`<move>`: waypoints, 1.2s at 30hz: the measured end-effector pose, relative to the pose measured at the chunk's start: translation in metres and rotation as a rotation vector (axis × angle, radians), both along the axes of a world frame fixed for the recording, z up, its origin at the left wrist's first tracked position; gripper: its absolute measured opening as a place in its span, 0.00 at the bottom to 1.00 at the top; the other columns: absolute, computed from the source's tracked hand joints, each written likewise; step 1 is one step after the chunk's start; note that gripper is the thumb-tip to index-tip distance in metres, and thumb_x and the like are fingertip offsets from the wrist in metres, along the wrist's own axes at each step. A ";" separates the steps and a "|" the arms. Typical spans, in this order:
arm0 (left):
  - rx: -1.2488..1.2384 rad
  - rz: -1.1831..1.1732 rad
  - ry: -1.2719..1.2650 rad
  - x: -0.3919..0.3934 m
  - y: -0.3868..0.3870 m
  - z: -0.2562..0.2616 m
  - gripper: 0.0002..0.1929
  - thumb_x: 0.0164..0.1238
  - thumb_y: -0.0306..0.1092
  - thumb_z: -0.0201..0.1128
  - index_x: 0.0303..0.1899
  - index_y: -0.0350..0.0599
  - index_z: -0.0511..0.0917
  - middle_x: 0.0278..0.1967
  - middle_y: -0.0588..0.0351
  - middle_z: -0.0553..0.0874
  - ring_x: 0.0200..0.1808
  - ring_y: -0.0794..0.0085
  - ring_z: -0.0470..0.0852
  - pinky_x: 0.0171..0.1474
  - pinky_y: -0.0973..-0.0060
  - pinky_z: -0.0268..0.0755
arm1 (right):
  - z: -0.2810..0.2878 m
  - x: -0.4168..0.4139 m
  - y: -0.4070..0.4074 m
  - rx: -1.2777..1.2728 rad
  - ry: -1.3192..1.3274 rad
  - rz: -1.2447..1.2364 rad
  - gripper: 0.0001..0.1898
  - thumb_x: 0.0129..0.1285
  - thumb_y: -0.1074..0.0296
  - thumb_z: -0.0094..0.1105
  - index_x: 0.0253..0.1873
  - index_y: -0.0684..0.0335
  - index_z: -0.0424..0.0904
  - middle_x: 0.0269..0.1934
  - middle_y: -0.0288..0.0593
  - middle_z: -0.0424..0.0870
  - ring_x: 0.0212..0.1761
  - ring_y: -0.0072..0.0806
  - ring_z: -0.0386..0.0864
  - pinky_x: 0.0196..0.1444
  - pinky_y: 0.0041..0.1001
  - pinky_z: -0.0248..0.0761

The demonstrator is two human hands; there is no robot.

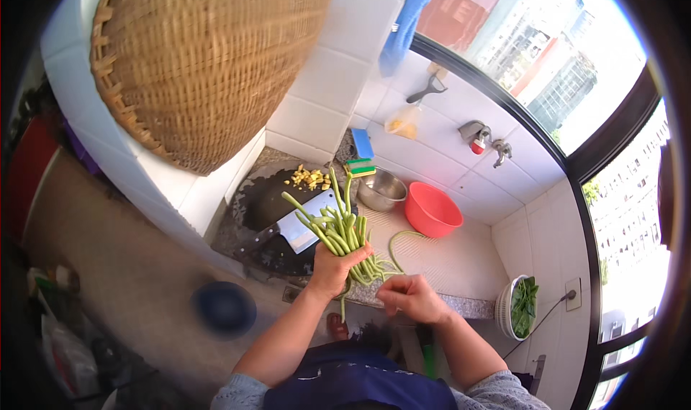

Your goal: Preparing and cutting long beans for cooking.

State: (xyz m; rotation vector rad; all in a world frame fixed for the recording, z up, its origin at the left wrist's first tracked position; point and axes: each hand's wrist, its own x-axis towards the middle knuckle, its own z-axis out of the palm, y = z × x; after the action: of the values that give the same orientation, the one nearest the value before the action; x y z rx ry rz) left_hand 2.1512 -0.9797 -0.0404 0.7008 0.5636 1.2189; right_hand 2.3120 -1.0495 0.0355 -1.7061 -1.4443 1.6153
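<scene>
My left hand (330,272) grips a bunch of long green yardlong beans (345,232), whose ends fan out above the fist. Their thin lower lengths trail below it, and one bean curves over the ribbed counter toward a red plastic basin (433,210). Close to the right of the trailing beans, my right hand (413,299) is curled, with nothing visible in it. Behind the bunch a cleaver (307,226) lies on a dark, wet round board (248,210), partly covered by the beans. Chopped yellowish pieces (310,178) sit at the board's far side.
A steel bowl (382,188) stands beside the basin, near a green-and-yellow sponge (360,167). Leafy greens (523,307) fill a white colander (505,310) at right. A large woven basket (210,70) looms at upper left. Taps (502,152) project from the tiled wall.
</scene>
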 end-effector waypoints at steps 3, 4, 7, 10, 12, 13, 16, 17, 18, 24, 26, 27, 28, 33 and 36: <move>0.110 -0.089 0.043 0.014 0.012 0.006 0.12 0.57 0.22 0.68 0.43 0.36 0.79 0.36 0.58 0.84 0.37 0.76 0.83 0.42 0.77 0.77 | 0.006 0.010 0.029 0.467 -0.066 -0.211 0.10 0.63 0.68 0.64 0.44 0.68 0.81 0.33 0.34 0.78 0.31 0.16 0.73 0.34 0.19 0.68; 0.171 -0.094 0.141 0.020 0.013 0.017 0.12 0.57 0.23 0.67 0.44 0.37 0.79 0.37 0.58 0.84 0.39 0.76 0.82 0.44 0.77 0.75 | 0.007 0.013 0.040 0.620 -0.115 -0.218 0.11 0.62 0.67 0.66 0.46 0.66 0.81 0.35 0.34 0.77 0.32 0.16 0.71 0.34 0.19 0.67; 0.268 -0.139 0.224 0.043 0.020 0.030 0.17 0.55 0.25 0.67 0.48 0.38 0.77 0.42 0.59 0.83 0.44 0.75 0.81 0.47 0.76 0.73 | 0.020 0.018 0.060 0.779 -0.127 -0.159 0.15 0.59 0.64 0.69 0.48 0.64 0.81 0.37 0.34 0.75 0.32 0.18 0.69 0.34 0.19 0.66; 0.280 -0.171 0.270 0.068 0.025 0.040 0.20 0.54 0.25 0.67 0.51 0.39 0.77 0.44 0.59 0.82 0.45 0.76 0.80 0.48 0.77 0.73 | 0.006 0.039 0.070 0.896 -0.100 -0.243 0.16 0.57 0.62 0.70 0.47 0.63 0.82 0.36 0.36 0.75 0.32 0.19 0.69 0.33 0.20 0.65; 0.271 -0.131 0.333 0.087 0.029 0.046 0.19 0.54 0.25 0.68 0.50 0.38 0.78 0.43 0.58 0.84 0.43 0.77 0.81 0.46 0.77 0.73 | 0.004 0.055 0.073 0.889 -0.035 -0.271 0.15 0.57 0.62 0.70 0.46 0.64 0.82 0.36 0.36 0.75 0.33 0.19 0.69 0.33 0.21 0.65; 0.251 -0.086 0.381 0.097 0.031 0.049 0.18 0.54 0.24 0.68 0.49 0.38 0.79 0.41 0.57 0.85 0.42 0.78 0.81 0.44 0.77 0.74 | 0.005 0.065 0.077 0.874 0.016 -0.287 0.15 0.58 0.62 0.70 0.45 0.64 0.82 0.37 0.37 0.75 0.33 0.20 0.69 0.33 0.21 0.65; 0.172 -0.099 0.319 0.128 0.035 0.057 0.18 0.55 0.22 0.68 0.49 0.37 0.79 0.42 0.57 0.84 0.42 0.76 0.81 0.45 0.77 0.74 | -0.001 0.101 0.088 0.884 0.089 -0.289 0.09 0.62 0.67 0.64 0.43 0.66 0.81 0.37 0.39 0.76 0.35 0.23 0.72 0.37 0.23 0.68; 0.117 -0.129 0.272 0.139 0.037 0.058 0.18 0.55 0.21 0.68 0.49 0.36 0.79 0.43 0.58 0.84 0.43 0.76 0.81 0.46 0.76 0.75 | -0.004 0.113 0.093 0.906 0.122 -0.291 0.08 0.64 0.69 0.62 0.43 0.66 0.81 0.37 0.39 0.76 0.36 0.25 0.73 0.40 0.24 0.69; 0.100 -0.142 0.224 0.147 0.040 0.057 0.19 0.58 0.19 0.66 0.53 0.36 0.77 0.44 0.58 0.83 0.43 0.75 0.81 0.47 0.76 0.75 | -0.006 0.123 0.097 0.944 0.125 -0.281 0.06 0.67 0.72 0.55 0.42 0.67 0.79 0.36 0.39 0.76 0.38 0.25 0.73 0.44 0.26 0.69; -0.112 -0.123 0.116 0.189 0.054 0.052 0.17 0.61 0.19 0.58 0.53 0.35 0.73 0.49 0.51 0.80 0.50 0.66 0.81 0.54 0.69 0.73 | -0.023 0.163 0.114 0.791 0.368 -0.353 0.09 0.72 0.68 0.46 0.41 0.67 0.72 0.35 0.37 0.74 0.37 0.23 0.74 0.40 0.26 0.72; -0.167 -0.087 0.109 0.199 0.057 0.052 0.15 0.62 0.20 0.58 0.51 0.34 0.74 0.48 0.50 0.81 0.48 0.64 0.82 0.52 0.67 0.75 | -0.026 0.174 0.119 0.781 0.473 -0.378 0.10 0.73 0.66 0.45 0.40 0.66 0.70 0.33 0.37 0.74 0.34 0.24 0.74 0.38 0.26 0.74; -0.172 -0.080 0.130 0.202 0.059 0.050 0.13 0.62 0.21 0.59 0.49 0.34 0.74 0.45 0.49 0.82 0.45 0.63 0.83 0.49 0.66 0.76 | -0.027 0.182 0.123 0.673 0.591 -0.447 0.11 0.74 0.64 0.43 0.38 0.65 0.68 0.30 0.37 0.72 0.29 0.23 0.73 0.34 0.26 0.74; -0.174 -0.080 0.149 0.203 0.061 0.050 0.12 0.62 0.21 0.60 0.47 0.33 0.74 0.43 0.48 0.82 0.42 0.62 0.84 0.46 0.65 0.78 | -0.025 0.189 0.129 0.565 0.701 -0.520 0.13 0.75 0.62 0.41 0.36 0.64 0.66 0.27 0.37 0.70 0.24 0.23 0.72 0.30 0.25 0.74; -0.102 -0.136 0.345 0.205 0.062 0.054 0.12 0.61 0.22 0.61 0.46 0.32 0.75 0.35 0.47 0.84 0.37 0.62 0.85 0.43 0.67 0.79 | 0.004 0.215 0.154 0.378 0.829 -0.525 0.14 0.71 0.56 0.53 0.37 0.60 0.68 0.23 0.30 0.67 0.17 0.17 0.65 0.20 0.20 0.64; -0.026 -0.234 0.350 0.204 0.059 0.056 0.09 0.62 0.19 0.60 0.44 0.33 0.76 0.38 0.49 0.84 0.37 0.67 0.84 0.44 0.69 0.78 | 0.021 0.204 0.158 0.610 0.415 -0.233 0.16 0.64 0.58 0.64 0.46 0.66 0.76 0.29 0.33 0.79 0.32 0.13 0.72 0.32 0.19 0.67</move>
State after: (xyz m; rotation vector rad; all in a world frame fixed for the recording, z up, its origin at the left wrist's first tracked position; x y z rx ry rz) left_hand 2.3555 -0.9208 0.0155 0.9385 0.7614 0.8746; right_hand 2.5160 -0.8917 0.0568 -1.0700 -1.2900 1.1494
